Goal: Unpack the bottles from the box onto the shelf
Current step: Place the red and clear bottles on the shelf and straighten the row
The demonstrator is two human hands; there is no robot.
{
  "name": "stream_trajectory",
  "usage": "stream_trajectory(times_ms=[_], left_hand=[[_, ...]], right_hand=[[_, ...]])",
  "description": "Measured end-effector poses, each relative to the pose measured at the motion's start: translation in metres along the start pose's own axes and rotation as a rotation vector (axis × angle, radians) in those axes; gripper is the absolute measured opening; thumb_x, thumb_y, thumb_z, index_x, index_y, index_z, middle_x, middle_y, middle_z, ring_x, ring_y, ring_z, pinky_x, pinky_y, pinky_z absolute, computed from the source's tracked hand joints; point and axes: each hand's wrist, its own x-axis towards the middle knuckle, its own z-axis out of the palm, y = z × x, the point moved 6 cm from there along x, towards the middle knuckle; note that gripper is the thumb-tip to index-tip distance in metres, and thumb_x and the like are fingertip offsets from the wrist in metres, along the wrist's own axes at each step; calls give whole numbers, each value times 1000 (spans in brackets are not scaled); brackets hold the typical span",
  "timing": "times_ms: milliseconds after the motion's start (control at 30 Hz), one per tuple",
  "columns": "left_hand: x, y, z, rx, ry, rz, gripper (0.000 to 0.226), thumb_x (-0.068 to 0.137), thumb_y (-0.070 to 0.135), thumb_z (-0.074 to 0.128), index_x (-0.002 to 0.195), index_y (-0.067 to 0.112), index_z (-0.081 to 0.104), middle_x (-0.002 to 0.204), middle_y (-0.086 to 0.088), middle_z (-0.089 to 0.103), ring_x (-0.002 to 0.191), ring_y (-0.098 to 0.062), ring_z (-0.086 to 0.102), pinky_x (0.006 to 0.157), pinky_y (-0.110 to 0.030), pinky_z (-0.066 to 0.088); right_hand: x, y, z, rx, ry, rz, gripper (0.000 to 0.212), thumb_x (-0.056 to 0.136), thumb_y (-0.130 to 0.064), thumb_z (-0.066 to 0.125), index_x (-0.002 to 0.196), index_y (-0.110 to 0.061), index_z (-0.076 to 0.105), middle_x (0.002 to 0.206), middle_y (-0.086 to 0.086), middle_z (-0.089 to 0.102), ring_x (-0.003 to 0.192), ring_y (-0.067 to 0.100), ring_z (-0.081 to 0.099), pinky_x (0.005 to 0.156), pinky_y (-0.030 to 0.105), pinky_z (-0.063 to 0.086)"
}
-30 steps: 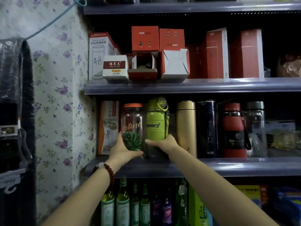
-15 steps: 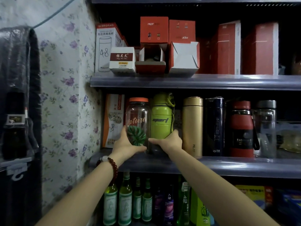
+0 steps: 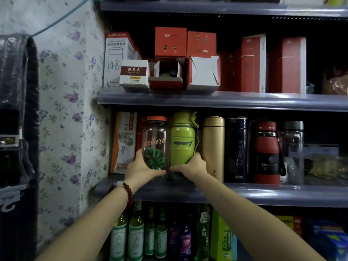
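A clear glass bottle with an orange lid and a green leaf print stands upright on the middle shelf. My left hand wraps around its base. Right beside it stands a green sport bottle; my right hand grips its dark base. Further right along the shelf stand a gold flask, a dark blue flask, a red bottle and a clear bottle with a grey lid.
Red and white boxes fill the upper shelf; two lie open. An orange and white box stands left of the glass bottle. Green and purple glass bottles crowd the lower shelf. A flowered wall closes the left side.
Both hands stay on the bases of the two bottles. The view has shifted slightly, and the bottles look settled a little further back on the shelf.
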Motion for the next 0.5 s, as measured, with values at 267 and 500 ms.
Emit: stream_trajectory(times_ms=[267, 500], left_hand=[[-5, -2, -2, 48, -19, 59, 101, 55, 47, 86, 137, 28, 31, 129, 2, 58, 118, -22, 55, 94, -36, 47], [-8, -9, -1, 148, -34, 31, 95, 54, 59, 82, 128, 15, 41, 123, -3, 61, 112, -23, 59, 87, -34, 51]], right_hand=[[-9, 1, -2, -28, 35, -10, 82, 63, -34, 88, 123, -8, 39, 127, 13, 52, 116, 32, 54, 89, 37, 48], [-20, 2, -2, -70, 17, -29, 82, 70, -36, 83, 126, -6, 33, 128, 15, 52, 115, 33, 55, 81, 35, 46]])
